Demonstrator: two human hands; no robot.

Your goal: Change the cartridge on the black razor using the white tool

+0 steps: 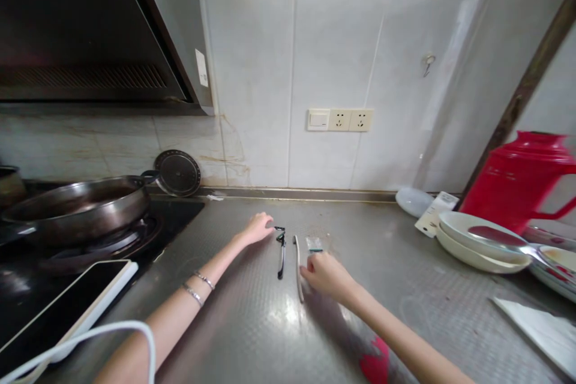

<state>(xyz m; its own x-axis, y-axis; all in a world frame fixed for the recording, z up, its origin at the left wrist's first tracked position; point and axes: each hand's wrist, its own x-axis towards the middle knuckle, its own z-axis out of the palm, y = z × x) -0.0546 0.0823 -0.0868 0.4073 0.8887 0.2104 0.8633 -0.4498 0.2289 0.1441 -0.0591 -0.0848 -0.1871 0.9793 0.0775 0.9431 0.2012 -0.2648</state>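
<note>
On the steel counter, my left hand (258, 228) reaches in from the left, its fingers pinched at the near end of a short crossbar. That bar tops a thin black tool (282, 258), razor-like in outline; its exact kind is unclear. To its right lies a slim, pale grey stick (298, 270), slightly curved, with a dark upper end. My right hand (330, 276) is closed, knuckles up, its thumb side against or right beside the stick. Just above that hand lies a small clear packet (314, 243) with a dark teal strip; what the right fingers hold is hidden.
At left, a steel pan (81, 207) sits on the black stove (180, 216), with a phone (76, 306) and white cable (112, 325) nearer me. Stacked plates (477, 252), a red jug (513, 177) and a white paper (540, 330) stand or lie at right. Tiled wall behind.
</note>
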